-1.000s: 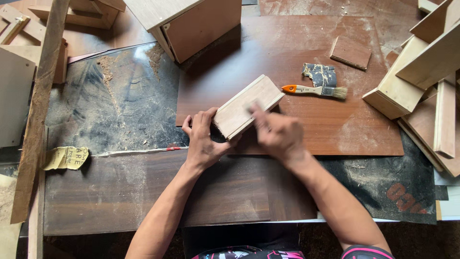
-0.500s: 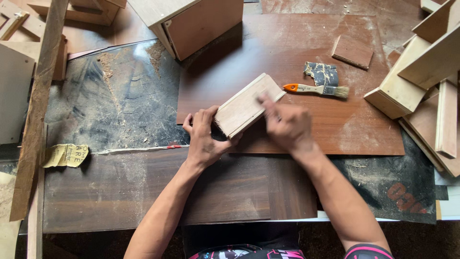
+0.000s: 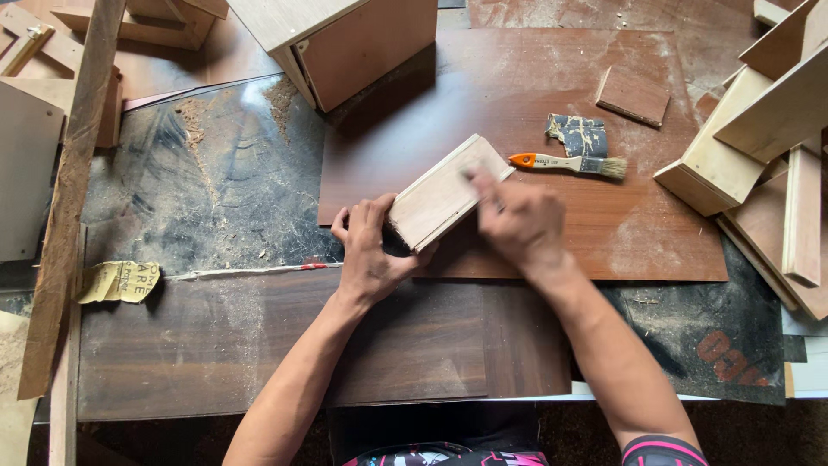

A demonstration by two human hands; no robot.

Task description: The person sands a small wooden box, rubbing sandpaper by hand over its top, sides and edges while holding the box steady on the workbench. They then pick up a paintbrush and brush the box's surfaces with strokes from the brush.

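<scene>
Dusty bench (image 3: pixel 216 198): pale rect. wood block (image 3: pixel 435 197)

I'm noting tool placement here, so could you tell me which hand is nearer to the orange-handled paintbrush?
Right. The right hand rests on the wooden block, just below-left of the paintbrush. The left hand grips the block's near end, farther from the brush.

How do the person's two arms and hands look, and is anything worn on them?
The left hand and right hand are bare: no gloves, rings or watch show. Both forearms are uncovered. Near the right upper arm, a dark sleeve edge with a pink band shows. The right hand is motion-blurred, so fine detail there is unclear.
</scene>
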